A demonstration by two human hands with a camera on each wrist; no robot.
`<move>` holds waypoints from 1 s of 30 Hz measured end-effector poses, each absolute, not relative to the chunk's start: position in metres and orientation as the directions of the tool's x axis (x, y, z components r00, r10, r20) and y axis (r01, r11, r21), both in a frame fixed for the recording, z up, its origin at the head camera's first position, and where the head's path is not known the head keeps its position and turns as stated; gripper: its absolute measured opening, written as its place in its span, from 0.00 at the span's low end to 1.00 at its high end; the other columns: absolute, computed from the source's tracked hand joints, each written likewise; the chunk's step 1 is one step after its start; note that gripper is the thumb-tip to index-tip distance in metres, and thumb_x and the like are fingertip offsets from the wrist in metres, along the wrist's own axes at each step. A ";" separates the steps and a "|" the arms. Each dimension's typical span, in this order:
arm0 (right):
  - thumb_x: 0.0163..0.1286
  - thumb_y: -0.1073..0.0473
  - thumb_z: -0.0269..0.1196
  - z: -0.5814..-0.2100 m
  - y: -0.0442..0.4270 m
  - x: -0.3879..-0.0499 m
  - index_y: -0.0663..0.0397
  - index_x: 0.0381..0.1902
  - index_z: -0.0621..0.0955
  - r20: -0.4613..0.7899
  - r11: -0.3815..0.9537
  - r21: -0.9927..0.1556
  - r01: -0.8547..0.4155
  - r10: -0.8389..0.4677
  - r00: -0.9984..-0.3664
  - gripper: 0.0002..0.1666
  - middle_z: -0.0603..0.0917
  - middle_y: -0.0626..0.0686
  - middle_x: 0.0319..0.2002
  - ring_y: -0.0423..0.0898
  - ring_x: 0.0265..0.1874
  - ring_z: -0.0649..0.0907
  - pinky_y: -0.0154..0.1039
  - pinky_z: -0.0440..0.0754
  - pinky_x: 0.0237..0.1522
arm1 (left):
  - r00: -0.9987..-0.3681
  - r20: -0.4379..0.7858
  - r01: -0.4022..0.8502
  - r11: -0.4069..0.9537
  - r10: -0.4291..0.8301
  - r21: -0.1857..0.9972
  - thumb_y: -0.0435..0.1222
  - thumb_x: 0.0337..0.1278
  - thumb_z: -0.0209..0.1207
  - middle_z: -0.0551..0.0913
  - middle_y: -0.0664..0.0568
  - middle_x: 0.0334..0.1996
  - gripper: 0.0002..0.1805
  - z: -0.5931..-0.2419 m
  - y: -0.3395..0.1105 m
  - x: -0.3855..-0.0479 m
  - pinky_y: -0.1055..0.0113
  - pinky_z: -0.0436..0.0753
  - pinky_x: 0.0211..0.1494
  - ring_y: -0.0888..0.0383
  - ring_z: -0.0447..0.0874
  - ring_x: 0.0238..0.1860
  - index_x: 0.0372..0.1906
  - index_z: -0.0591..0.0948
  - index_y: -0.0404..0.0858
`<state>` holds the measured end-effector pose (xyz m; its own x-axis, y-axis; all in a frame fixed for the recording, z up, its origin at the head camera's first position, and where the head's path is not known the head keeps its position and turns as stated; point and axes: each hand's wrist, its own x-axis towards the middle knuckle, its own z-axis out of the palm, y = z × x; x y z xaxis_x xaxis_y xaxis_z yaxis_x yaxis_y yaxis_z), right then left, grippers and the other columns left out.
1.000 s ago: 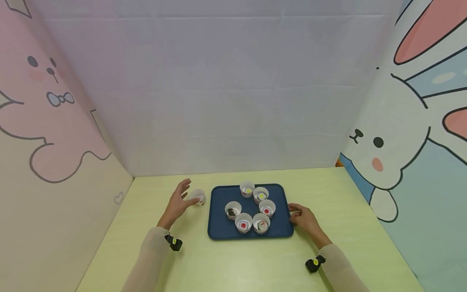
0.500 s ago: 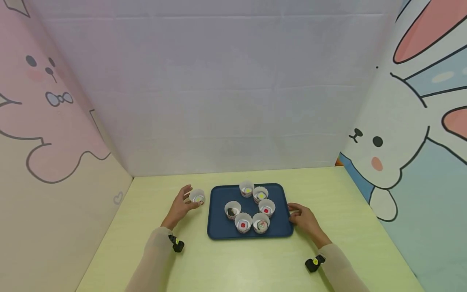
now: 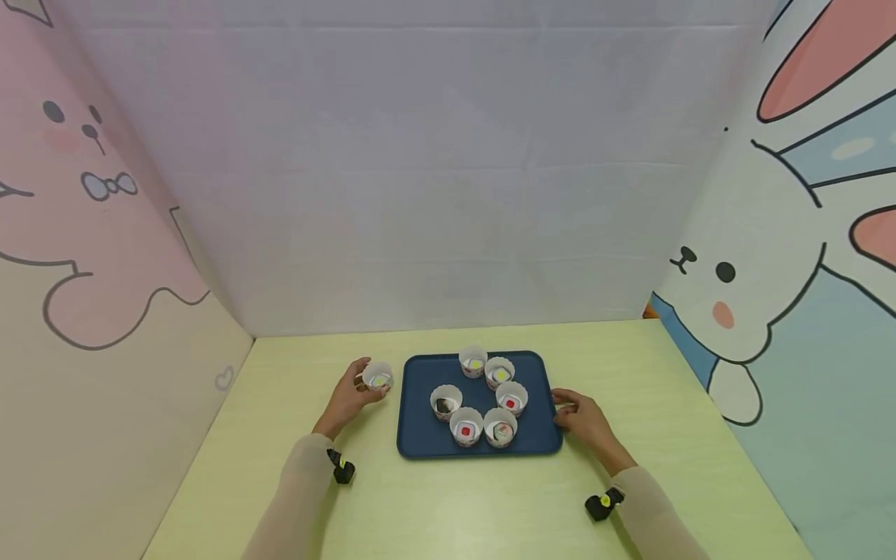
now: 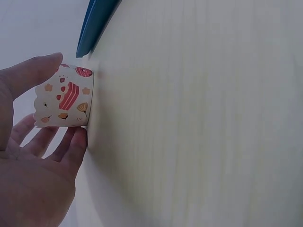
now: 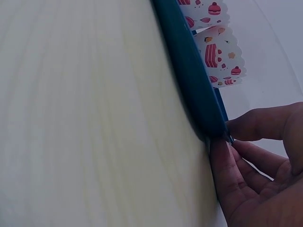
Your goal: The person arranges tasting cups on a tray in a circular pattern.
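Observation:
Left of the tray, my left hand (image 3: 348, 397) grips a white scallop-edged paper baking cup (image 3: 378, 379) between thumb and fingers. A white square with a yellow spot lies inside it. In the left wrist view the printed cup (image 4: 66, 97) stands upright at the table surface; I cannot tell whether it is lifted. My right hand (image 3: 586, 420) pinches the right rim of the dark blue tray (image 3: 413, 443), thumb on the edge and fingers outside, as the right wrist view shows at the tray's rim (image 5: 189, 75).
Several similar paper cups stand on the tray in a rough ring. Among them are a cup with a dark item (image 3: 446, 403), one with a red-spotted square (image 3: 466, 428) and one with a yellow-spotted square (image 3: 473, 362). A white backdrop (image 3: 448, 171) rises behind the pale table (image 3: 448, 505).
My left hand has closed round the paper cup from its left side, its fingers now behind and thumb in front. The right hand and the tray have stayed in place.

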<state>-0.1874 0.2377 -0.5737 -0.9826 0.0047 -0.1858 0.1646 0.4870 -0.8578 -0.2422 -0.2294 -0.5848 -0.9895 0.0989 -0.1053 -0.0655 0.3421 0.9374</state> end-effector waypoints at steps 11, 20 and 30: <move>0.56 0.73 0.62 -0.574 0.239 -0.187 0.66 0.64 0.74 -0.174 0.494 -0.857 0.148 -0.009 -0.985 0.34 0.80 0.66 0.54 0.44 0.37 0.81 0.36 0.78 0.34 | -0.996 -0.073 -0.040 0.467 0.052 0.883 0.35 0.53 0.69 0.74 0.34 0.60 0.43 -0.584 -0.225 -0.246 0.60 0.78 0.49 0.43 0.77 0.56 0.73 0.61 0.40; 0.56 0.73 0.62 -0.574 0.238 -0.187 0.66 0.63 0.74 -0.170 0.495 -0.857 0.143 -0.010 -0.985 0.34 0.80 0.67 0.54 0.45 0.37 0.81 0.35 0.78 0.34 | -0.997 -0.070 -0.046 0.508 0.028 0.860 0.32 0.52 0.68 0.72 0.35 0.63 0.40 -0.587 -0.221 -0.248 0.53 0.77 0.57 0.41 0.74 0.61 0.70 0.63 0.38; 0.55 0.72 0.63 -0.572 0.238 -0.187 0.66 0.63 0.75 -0.175 0.505 -0.850 0.149 -0.004 -0.985 0.34 0.80 0.66 0.54 0.45 0.38 0.81 0.35 0.78 0.35 | -0.998 -0.063 -0.055 0.505 -0.002 0.861 0.34 0.51 0.70 0.75 0.38 0.61 0.37 -0.591 -0.222 -0.249 0.58 0.78 0.52 0.44 0.76 0.57 0.66 0.67 0.39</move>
